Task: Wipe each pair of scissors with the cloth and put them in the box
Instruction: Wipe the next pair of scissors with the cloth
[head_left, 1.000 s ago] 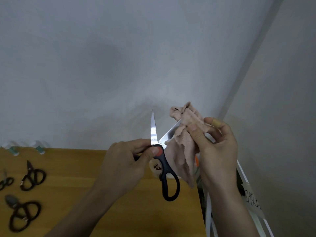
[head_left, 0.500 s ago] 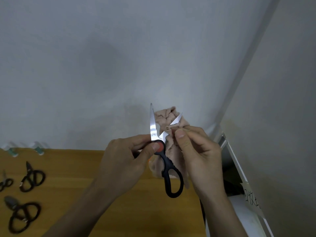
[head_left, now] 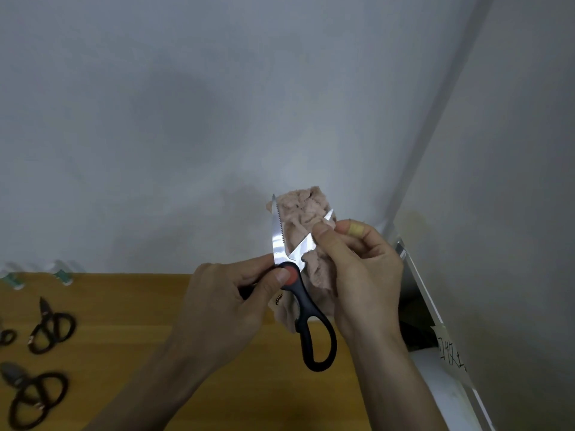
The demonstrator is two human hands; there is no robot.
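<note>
Black-handled kitchen scissors (head_left: 306, 309) with a red pivot stand upright in front of me, blades spread. My left hand (head_left: 227, 303) grips them at the pivot, thumb on the red button. My right hand (head_left: 361, 275) pinches a pink cloth (head_left: 303, 219) around the right blade, thumb pressed on the steel. The cloth fills the gap between the blades and hangs down behind the handle. Several small black scissors lie at the table's left: one (head_left: 54, 328) further back, one (head_left: 31, 396) nearer me, and a third (head_left: 5, 335) cut off by the frame edge.
The wooden table (head_left: 140, 337) runs up to a grey wall. Two green-tipped spools (head_left: 62, 273) stand at its back left edge. Right of the table is a white-framed clear box (head_left: 435, 362) with a handwritten label (head_left: 448, 349).
My right hand with the cloth slid down the right blade toward the pivot, then back up toward its tip. The scissors stayed nearly still in my left hand.
</note>
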